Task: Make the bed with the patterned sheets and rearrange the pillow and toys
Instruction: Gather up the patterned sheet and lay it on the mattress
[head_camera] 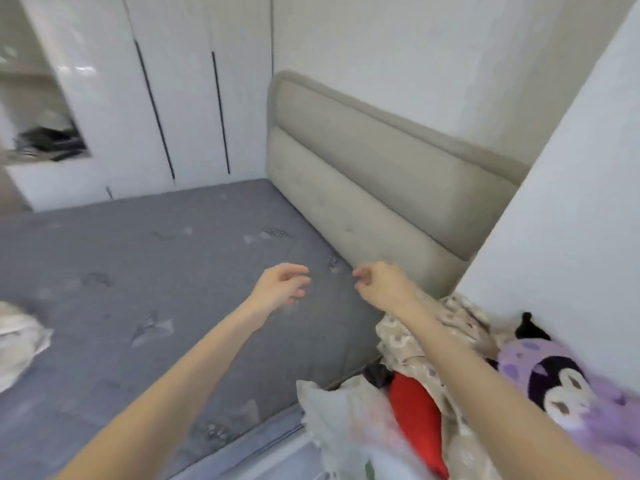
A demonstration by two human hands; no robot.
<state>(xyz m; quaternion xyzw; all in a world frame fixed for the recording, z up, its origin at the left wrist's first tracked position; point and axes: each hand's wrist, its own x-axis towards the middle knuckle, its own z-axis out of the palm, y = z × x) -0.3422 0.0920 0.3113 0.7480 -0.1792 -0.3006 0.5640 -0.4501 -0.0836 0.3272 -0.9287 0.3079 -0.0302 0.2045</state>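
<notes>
A grey patterned sheet [145, 271] covers the mattress and lies mostly flat. My left hand [282, 284] hovers above it near the head end, fingers loosely curled and holding nothing. My right hand [379, 282] is close beside it, fingers curled with nothing visible in them. Beside the bed at the lower right lies a heap: beige patterned bedding [415, 337], a red cushion [415, 414] and a purple plush toy [554, 382] with a black-and-white face. My right forearm passes over that heap.
A beige padded headboard [374, 181] stands against the wall behind the hands. White wardrobe doors [166, 98] line the far side of the bed. A crumpled white cloth [17, 341] lies at the left edge. A white wall corner [568, 202] juts in on the right.
</notes>
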